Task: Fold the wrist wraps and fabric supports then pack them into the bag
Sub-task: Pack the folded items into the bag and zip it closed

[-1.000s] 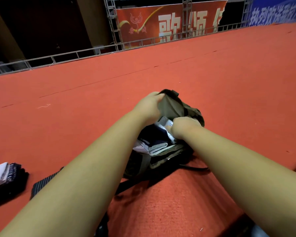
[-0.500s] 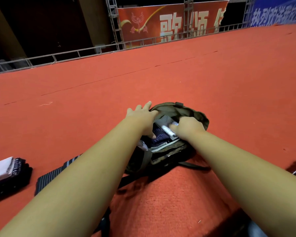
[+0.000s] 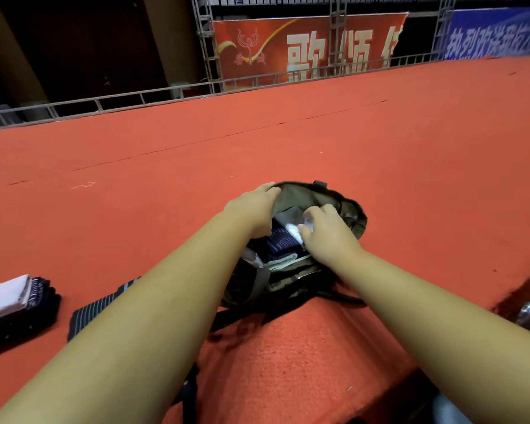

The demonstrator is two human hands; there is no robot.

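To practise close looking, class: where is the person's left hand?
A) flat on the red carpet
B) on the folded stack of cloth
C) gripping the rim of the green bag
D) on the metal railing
C: the left hand grips the far rim of the bag while the right hand reaches into its opening; the folded stack lies apart on the carpet, untouched.

An indoor event stage: wide red carpet, grey metal truss railing, red banner with pale characters, blue banner.
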